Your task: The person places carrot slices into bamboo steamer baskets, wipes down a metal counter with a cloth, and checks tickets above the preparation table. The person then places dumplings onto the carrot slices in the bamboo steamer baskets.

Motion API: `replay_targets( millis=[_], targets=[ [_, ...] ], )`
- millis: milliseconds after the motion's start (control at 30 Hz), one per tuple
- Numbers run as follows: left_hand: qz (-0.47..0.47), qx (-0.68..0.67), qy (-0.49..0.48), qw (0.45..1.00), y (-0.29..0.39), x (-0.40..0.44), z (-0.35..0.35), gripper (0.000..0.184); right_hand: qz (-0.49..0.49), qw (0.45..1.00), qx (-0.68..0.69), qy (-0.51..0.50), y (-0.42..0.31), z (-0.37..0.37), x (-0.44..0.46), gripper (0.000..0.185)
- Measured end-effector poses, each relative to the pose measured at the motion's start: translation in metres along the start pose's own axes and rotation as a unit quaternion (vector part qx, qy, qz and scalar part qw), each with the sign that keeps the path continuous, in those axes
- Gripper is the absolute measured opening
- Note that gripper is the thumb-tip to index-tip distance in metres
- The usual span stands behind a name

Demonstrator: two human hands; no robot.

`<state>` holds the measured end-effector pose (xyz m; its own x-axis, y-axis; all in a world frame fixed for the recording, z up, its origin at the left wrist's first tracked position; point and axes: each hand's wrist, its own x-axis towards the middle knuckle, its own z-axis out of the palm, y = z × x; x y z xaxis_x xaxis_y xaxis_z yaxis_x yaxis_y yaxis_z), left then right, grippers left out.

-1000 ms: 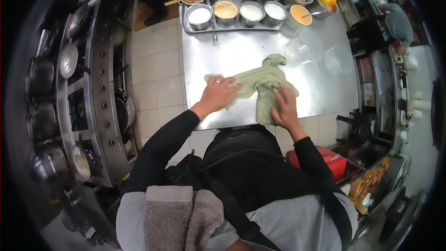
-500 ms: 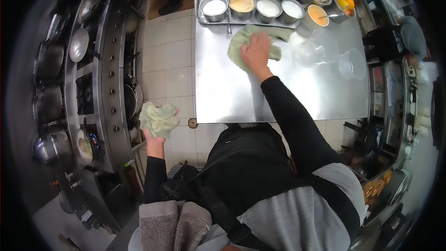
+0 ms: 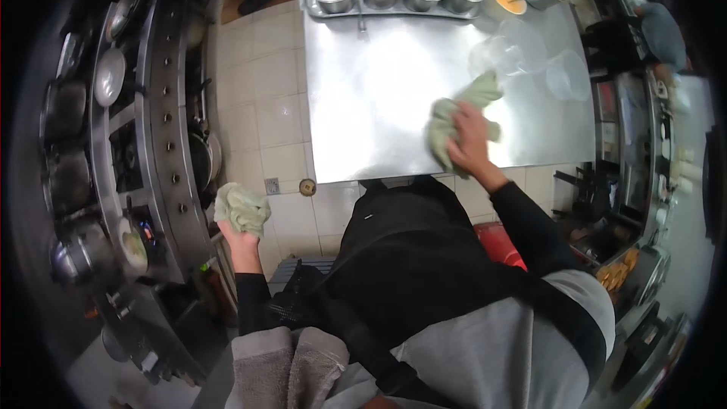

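Observation:
A pale green cloth (image 3: 463,110) lies bunched on the steel table (image 3: 379,117), with my right hand (image 3: 471,140) gripping it and pressing it to the surface. The cloth and fingers are slightly blurred. Off the table's left side, my left hand (image 3: 241,238) holds a second crumpled green cloth (image 3: 244,208) above the tiled floor. That cloth hides most of the left fingers. Beyond the right hand stand clear plastic containers (image 3: 503,54) on the table's right part.
At the table's far edge a tray (image 3: 394,12) carries several steel bowls of ingredients. An orange-filled bowl (image 3: 507,0) stands beside it. Along the left runs a stove (image 3: 170,117) with pans. A person (image 3: 663,34) is at the far right. A red object (image 3: 500,245) shows below the table.
My right hand has pulled its cloth from the table's far middle toward the near edge and rightward. My left hand still holds its cloth; the whole view has shifted a little.

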<state>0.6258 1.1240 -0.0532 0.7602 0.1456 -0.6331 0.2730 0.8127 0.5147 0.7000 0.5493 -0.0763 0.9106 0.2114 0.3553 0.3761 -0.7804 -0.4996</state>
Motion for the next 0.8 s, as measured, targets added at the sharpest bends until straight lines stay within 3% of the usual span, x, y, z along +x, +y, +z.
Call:
replay_targets(
  millis=[33,67,100,133,167,200,233,267,300,333,400,533,600,667,733,800],
  targets=[
    [0.013,0.019,0.028,0.999,-0.009,-0.014,0.06,0.025,-0.039,0.998,0.04,0.021,-0.009,0.034,0.023,0.048],
    [-0.054,-0.035,-0.131,0.989,-0.006,0.021,0.037,0.028,-0.065,0.996,0.017,0.06,-0.03,0.083,0.038,0.047],
    [-0.033,0.004,-0.096,0.995,-0.018,0.015,0.091,0.029,-0.029,0.994,0.103,0.002,-0.068,0.099,0.062,0.047],
    [-0.007,0.046,-0.062,0.997,-0.027,0.0,0.148,0.03,-0.076,0.993,0.092,0.007,-0.103,0.114,0.069,0.039],
    [-0.036,0.062,-0.136,0.988,-0.031,0.008,0.164,0.037,-0.171,0.983,0.045,-0.039,-0.125,0.137,0.064,0.03],
    [-0.048,0.068,-0.161,0.983,-0.042,0.011,0.186,0.037,-0.203,0.968,0.118,-0.093,-0.139,0.133,0.05,0.023],
    [-0.043,0.118,-0.185,0.975,-0.051,0.013,0.208,0.036,-0.265,0.955,0.114,-0.072,-0.143,0.095,0.043,0.019],
    [-0.037,0.17,-0.2,0.964,-0.06,0.011,0.227,0.037,-0.257,0.955,0.139,-0.048,-0.126,0.072,0.029,0.019],
    [0.006,0.213,-0.207,0.955,-0.078,0.002,0.252,0.035,-0.201,0.969,0.121,-0.074,-0.094,0.053,0.005,0.026],
    [0.004,0.218,-0.212,0.953,-0.102,0.003,0.269,0.035,-0.132,0.982,0.134,0.003,-0.055,0.036,-0.028,0.035],
    [-0.018,0.357,-0.224,0.907,-0.149,0.014,0.291,0.029,-0.013,1.0,0.008,0.022,0.013,-0.034,-0.079,0.035],
    [0.079,0.472,-0.311,0.821,-0.29,0.033,0.351,0.033,0.167,0.971,-0.125,0.121,0.144,-0.145,-0.113,0.031],
    [0.373,0.571,-0.43,0.591,-0.341,0.048,0.385,0.038,0.179,0.964,-0.139,0.137,0.197,-0.178,-0.107,0.036],
    [0.584,0.639,-0.36,0.349,-0.361,0.032,0.417,0.045,0.161,0.97,-0.106,0.147,0.218,-0.212,-0.094,0.037],
    [0.559,0.65,-0.369,0.359,-0.363,0.021,0.453,0.045,0.143,0.975,-0.076,0.155,0.211,-0.251,-0.066,0.038],
    [0.525,0.667,-0.377,0.371,-0.371,0.021,0.472,0.045,0.422,0.897,-0.05,0.118,0.186,-0.276,-0.037,0.036]
  ],
)
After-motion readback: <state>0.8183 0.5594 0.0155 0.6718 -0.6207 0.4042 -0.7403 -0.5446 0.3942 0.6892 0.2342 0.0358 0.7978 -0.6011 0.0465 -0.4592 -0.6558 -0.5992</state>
